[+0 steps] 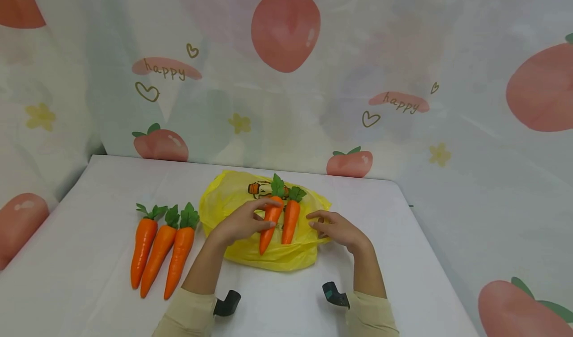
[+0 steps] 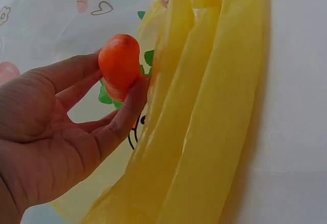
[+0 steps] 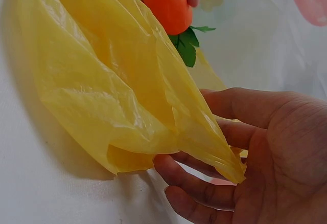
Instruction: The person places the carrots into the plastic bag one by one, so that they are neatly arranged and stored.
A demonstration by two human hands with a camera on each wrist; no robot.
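Observation:
My left hand [image 1: 241,222] pinches an orange carrot [image 2: 119,63] with a green leafy top between thumb and fingers. The carrot is over the yellow plastic bag [image 1: 264,262], which lies spread on the table. A second carrot [image 1: 291,220] sits close beside it, its lower tip hidden behind the bag's rim. At the bag's right side, my right hand [image 1: 337,230] has its fingers [image 3: 199,188] loosely bent against the rim, part of them hidden by the plastic. Several fingers pass behind the bag edge; no firm pinch shows.
Three more carrots [image 1: 163,257] lie side by side left of the bag on the white table [image 1: 268,312]. A fruit-printed backdrop [image 1: 313,113] stands behind the table and along both sides. Black wrist mounts [image 1: 227,303] stick out from both sleeves.

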